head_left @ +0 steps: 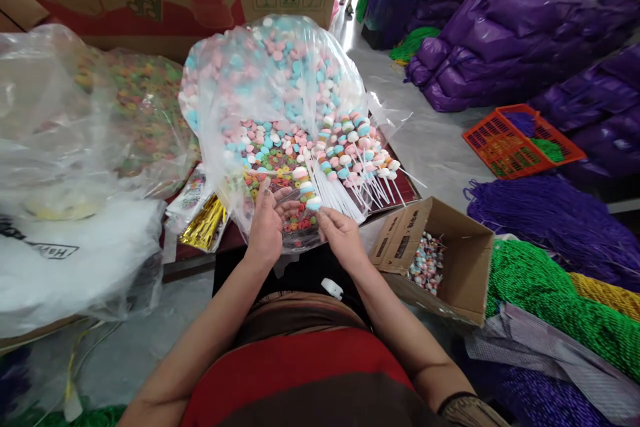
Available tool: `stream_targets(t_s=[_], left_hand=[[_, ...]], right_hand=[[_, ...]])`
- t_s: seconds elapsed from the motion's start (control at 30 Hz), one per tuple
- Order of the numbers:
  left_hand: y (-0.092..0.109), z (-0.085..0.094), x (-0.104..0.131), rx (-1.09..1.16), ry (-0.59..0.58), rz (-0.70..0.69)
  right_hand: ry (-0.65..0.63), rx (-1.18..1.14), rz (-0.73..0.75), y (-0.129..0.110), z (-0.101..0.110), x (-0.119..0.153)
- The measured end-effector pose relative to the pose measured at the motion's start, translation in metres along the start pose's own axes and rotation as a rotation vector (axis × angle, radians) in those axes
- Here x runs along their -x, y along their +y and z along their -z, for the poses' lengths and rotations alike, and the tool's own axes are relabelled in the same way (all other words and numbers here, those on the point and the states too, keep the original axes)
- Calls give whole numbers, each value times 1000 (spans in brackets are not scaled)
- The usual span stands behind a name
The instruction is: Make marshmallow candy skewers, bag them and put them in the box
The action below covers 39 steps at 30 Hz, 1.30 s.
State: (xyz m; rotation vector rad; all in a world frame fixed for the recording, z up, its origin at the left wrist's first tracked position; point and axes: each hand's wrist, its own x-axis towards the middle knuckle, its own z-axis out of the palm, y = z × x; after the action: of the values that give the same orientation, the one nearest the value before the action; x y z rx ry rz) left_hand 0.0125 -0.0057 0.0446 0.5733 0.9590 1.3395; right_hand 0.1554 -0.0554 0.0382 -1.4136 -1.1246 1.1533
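"How did you expect the candy skewer (306, 188) to handle?"

"Light, I figured; marshmallows (313, 203) soft, easily squashed. Best hold was the stick end."

"Position?"

"Over the gummy rings (275, 161). My right hand (343, 235) pinched its near end; my left hand (267, 223) had fingers loosely spread just beside it, no grasp visible."

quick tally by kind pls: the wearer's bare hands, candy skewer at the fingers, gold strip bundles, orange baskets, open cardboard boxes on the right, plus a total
Bare hands: 2 (left hand, right hand)
Candy skewer at the fingers: 1
Gold strip bundle: 1
Orange basket: 1
Open cardboard box: 1
Total: 6
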Motion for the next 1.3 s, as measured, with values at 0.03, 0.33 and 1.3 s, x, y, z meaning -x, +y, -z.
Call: stream_targets(t_s=[0.03,0.33,1.3], left_hand=[[-1,4,-1,-40,4,-22],[-20,49,-11,-655,-95,-461],[0,41,-12,-203,-116,-111]], right_hand=[[34,18,8,-4,5,-6],[237,802,276,-75,67,-88],[218,920,660,-82,39,-70]])
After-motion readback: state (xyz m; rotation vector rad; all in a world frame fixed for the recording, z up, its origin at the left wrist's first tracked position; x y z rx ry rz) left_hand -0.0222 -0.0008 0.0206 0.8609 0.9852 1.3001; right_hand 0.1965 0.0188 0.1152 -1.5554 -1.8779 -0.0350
